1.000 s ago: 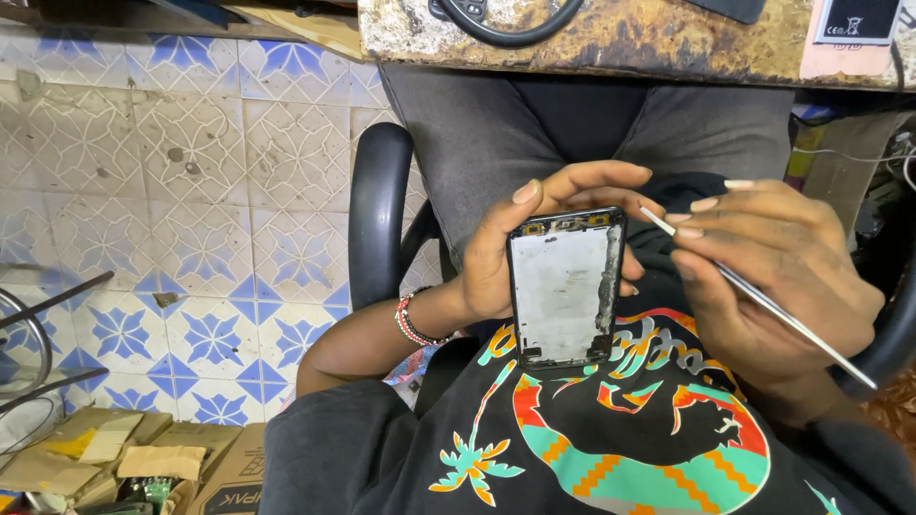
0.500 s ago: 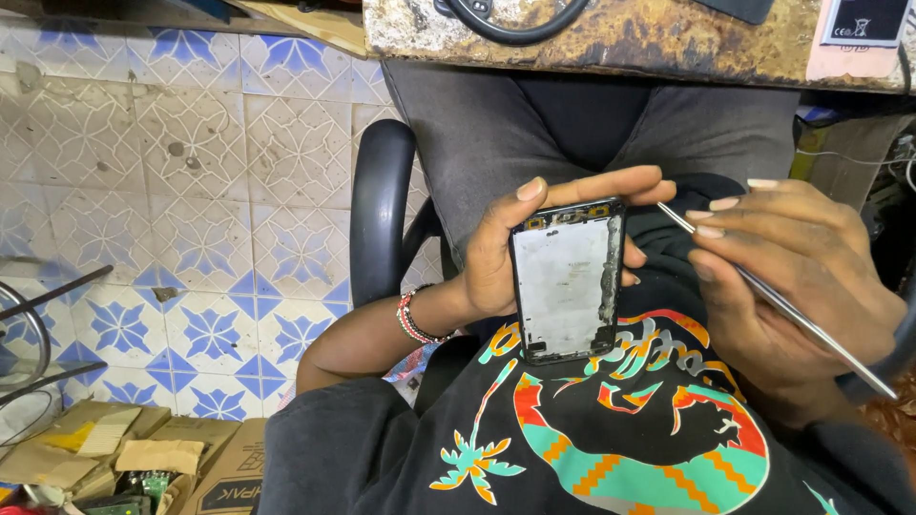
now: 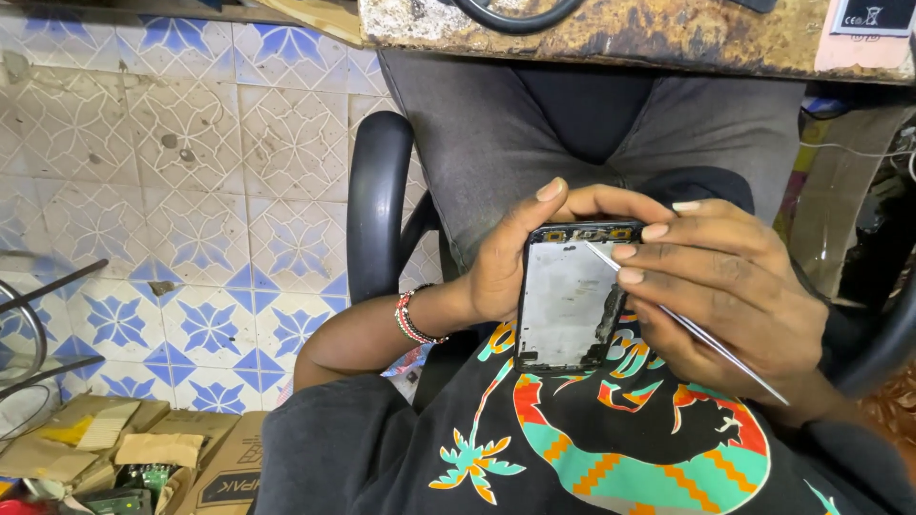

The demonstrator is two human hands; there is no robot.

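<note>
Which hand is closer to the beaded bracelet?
Left. The beaded bracelet sits on the wrist of the left hand, which grips the opened phone. The right hand is across the phone, holding thin tweezers.

Left hand (image 3: 506,272) grips an opened phone frame (image 3: 568,300) while right hand (image 3: 730,296) holds tweezers (image 3: 687,324) against it.

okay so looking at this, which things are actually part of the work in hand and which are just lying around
In use:
left hand gripping the opened phone frame
right hand holding thin metal tweezers, tip at the frame's top edge

Lying about:
cardboard boxes on the tiled floor
black cable on the stone bench
</note>
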